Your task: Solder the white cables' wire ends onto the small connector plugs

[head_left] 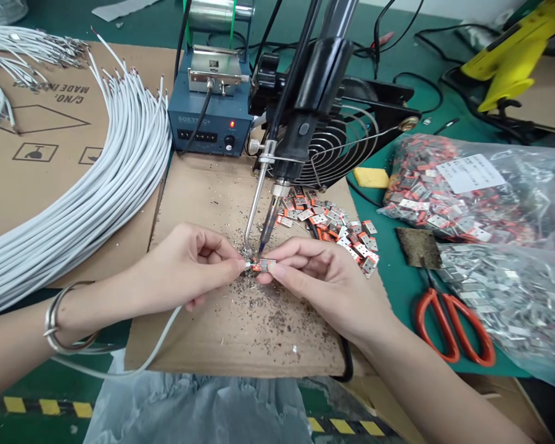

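Between thumb and fingers, my left hand (208,262) pinches the end of a white cable (164,333), whose length hangs below the wrist. My right hand (317,271) is closed on a small USB connector (267,264) with a metal shell and orange insert. Cable end and connector meet under the tip of a soldering iron (269,225), which is held on a stand above. A thin metal solder feed tube (255,209) comes down beside the iron's tip. Fingers partly hide the joint, so whether the wires are attached cannot be seen.
Loose connectors (346,231) lie right of the iron, before a black fan (346,142). A blue solder feeder (210,123) stands behind. White cables (134,135) fill the left. Bags of connectors (462,197) and metal shells (504,302), plus orange-handled scissors (453,327), are at right.
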The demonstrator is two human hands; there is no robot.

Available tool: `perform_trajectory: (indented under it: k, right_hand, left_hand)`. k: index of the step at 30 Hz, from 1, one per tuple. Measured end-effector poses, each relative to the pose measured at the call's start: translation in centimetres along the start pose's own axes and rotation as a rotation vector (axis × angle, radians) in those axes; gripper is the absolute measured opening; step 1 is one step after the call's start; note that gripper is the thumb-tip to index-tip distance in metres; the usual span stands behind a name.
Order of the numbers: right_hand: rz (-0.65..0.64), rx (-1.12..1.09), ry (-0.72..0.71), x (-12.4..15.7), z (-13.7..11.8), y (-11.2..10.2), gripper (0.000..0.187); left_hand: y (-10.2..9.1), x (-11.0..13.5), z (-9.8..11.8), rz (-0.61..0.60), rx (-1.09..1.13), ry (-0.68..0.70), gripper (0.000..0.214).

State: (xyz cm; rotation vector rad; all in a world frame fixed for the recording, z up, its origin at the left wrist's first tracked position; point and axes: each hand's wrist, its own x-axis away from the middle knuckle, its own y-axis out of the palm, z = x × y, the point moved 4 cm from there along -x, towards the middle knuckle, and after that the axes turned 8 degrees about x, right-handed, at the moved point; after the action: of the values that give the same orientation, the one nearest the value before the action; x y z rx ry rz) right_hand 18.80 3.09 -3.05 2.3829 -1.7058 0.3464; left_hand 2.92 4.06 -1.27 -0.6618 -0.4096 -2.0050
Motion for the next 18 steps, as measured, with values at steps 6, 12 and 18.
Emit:
perform_trajectory:
  k: [6, 12, 18]
  right_hand:
    - [0.002, 0.015, 0.005, 0.07, 0.02, -0.09, 0.01]
    - [0.001, 0.009, 0.001, 0.09, -0.1, -0.07, 0.011]
    - [-0.012, -0.011, -0.005, 0.1, -0.05, -0.04, 0.008]
  left_hand:
    - [-0.01, 0.15, 0.26, 0.01, -0.019, -0.024, 0.01]
    - [0.0, 0.11, 0.24, 0.013, -0.019, -0.036, 0.01]
    - [0.01, -0.04, 0.03, 0.031, -0.007, -0.034, 0.01]
